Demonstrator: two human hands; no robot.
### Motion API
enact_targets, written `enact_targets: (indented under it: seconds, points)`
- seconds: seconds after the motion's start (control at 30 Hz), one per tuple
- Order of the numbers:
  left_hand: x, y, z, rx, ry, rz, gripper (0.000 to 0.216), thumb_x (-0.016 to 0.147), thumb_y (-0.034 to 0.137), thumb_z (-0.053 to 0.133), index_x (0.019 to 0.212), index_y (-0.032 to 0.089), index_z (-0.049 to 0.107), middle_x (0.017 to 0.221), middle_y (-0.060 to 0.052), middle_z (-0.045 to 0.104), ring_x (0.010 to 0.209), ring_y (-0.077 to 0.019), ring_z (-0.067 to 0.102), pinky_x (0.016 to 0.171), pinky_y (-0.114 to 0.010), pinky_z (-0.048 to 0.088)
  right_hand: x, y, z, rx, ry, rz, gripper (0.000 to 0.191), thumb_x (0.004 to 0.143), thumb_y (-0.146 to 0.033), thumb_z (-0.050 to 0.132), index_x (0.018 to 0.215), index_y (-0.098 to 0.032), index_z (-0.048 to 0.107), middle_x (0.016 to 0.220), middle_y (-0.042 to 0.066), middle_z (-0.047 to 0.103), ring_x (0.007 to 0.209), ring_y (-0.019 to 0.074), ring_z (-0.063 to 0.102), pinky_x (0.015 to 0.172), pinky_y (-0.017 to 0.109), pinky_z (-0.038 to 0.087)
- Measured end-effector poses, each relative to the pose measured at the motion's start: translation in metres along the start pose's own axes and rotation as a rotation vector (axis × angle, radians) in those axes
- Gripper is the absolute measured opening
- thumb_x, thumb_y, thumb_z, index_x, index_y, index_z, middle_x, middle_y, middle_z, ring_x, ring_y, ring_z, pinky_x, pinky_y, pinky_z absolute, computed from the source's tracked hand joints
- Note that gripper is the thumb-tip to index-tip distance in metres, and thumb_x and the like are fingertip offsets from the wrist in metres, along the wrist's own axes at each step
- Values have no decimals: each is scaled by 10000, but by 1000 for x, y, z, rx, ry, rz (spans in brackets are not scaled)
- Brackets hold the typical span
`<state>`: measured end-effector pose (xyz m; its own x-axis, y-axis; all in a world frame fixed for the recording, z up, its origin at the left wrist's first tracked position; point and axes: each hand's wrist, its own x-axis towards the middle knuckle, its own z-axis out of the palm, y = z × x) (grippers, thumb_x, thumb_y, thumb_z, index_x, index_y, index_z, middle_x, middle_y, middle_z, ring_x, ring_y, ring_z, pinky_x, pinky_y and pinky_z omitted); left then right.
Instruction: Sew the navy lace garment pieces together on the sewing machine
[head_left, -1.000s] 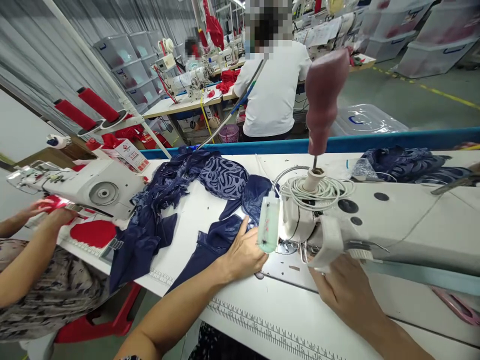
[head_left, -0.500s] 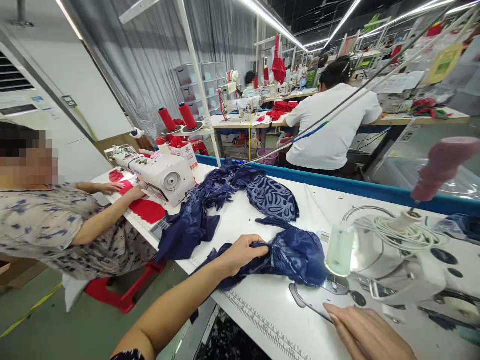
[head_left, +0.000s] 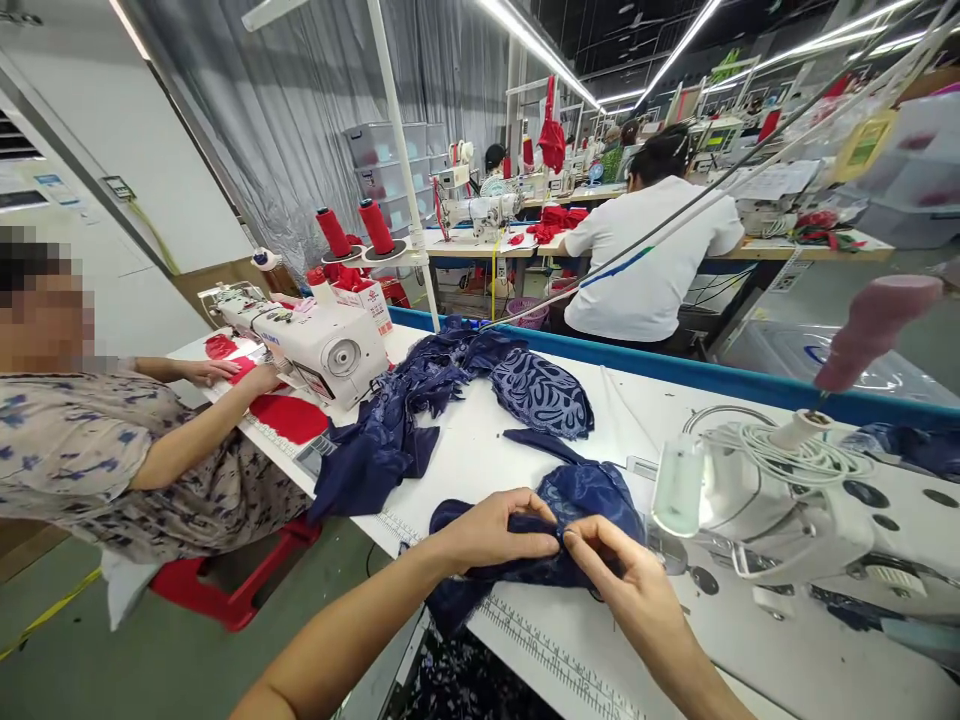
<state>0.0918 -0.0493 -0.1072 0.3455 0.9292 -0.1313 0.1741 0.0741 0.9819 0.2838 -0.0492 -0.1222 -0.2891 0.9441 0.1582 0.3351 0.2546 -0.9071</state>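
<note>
Both hands meet over a navy fabric piece (head_left: 596, 492) that lies bunched on the white table (head_left: 480, 455), near its front edge and just left of the sewing machine (head_left: 787, 515). The left hand (head_left: 487, 535) has its fingers curled in and nips a fold of the cloth between thumb and fingertips; the right hand (head_left: 630, 580) pinches the same fold with thumb and forefinger, the two pinches almost touching (the cloth's lower edge hangs over the printed ruler strip (head_left: 555, 655) along the table front). A pale lamp (head_left: 679, 485) sticks out from the machine head just right of the cloth, and a pink thread cone (head_left: 874, 325) stands tilted above it. Further back on the table lies a pile of navy fabric (head_left: 397, 430) with a patterned piece (head_left: 544, 395) beside it. At the left, a co-worker's hand (head_left: 262, 378) rests on red fabric (head_left: 289, 418) by a second sewing machine (head_left: 322, 345). Beyond the blue table edge sits a person in a white shirt (head_left: 652, 265).
</note>
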Motion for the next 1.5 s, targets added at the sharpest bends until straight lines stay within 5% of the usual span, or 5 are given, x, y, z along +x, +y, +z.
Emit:
enact_targets:
  seconds: [0.47, 0.9, 1.07, 1.3, 1.5]
  points:
    - [2, -6, 6, -88, 20, -96, 131, 783, 293, 637, 816, 167, 620, 717, 42, 502, 675, -101, 423, 655, -226, 307, -35, 25, -17, -16, 156, 123, 360, 871, -579, 550, 948, -250, 674, 862, 50, 674, 788, 225, 653, 703, 314, 555]
    - [-5, 32, -2, -171, 287, 91, 276, 819, 428, 643, 847, 166, 561, 729, 28, 502, 639, -94, 453, 602, -207, 368, -36, -24, 48, 914, -219, 369, 565, 686, -598, 757, 1095, -226, 641, 754, 21, 636, 771, 215, 633, 818, 394, 492]
    - [-30, 42, -21, 195, 312, 161, 147, 874, 316, 587, 868, 170, 596, 755, 25, 527, 686, -102, 460, 639, -209, 365, -42, -4, 0, 364, -211, 420, 543, 813, -643, 602, 1210, -274, 569, 597, -55, 513, 365, 119, 419, 366, 253, 326]
    - [-23, 10, 9, 236, 252, 9, 119, 857, 297, 579, 835, 180, 572, 765, 34, 540, 715, -114, 466, 662, -220, 349, -39, 36, -30, -388, 93, -166, 302, 905, -516, 511, 1046, -279, 633, 780, 17, 661, 588, 179, 614, 483, 264, 490]
    - [-16, 10, 21, 235, 250, 35, 113, 866, 286, 549, 817, 185, 542, 745, 39, 513, 709, -114, 456, 670, -226, 352, -40, 25, -12, -321, 79, -131, 392, 955, -483, 492, 1307, -309, 495, 1032, 40, 614, 681, 148, 585, 500, 239, 493]
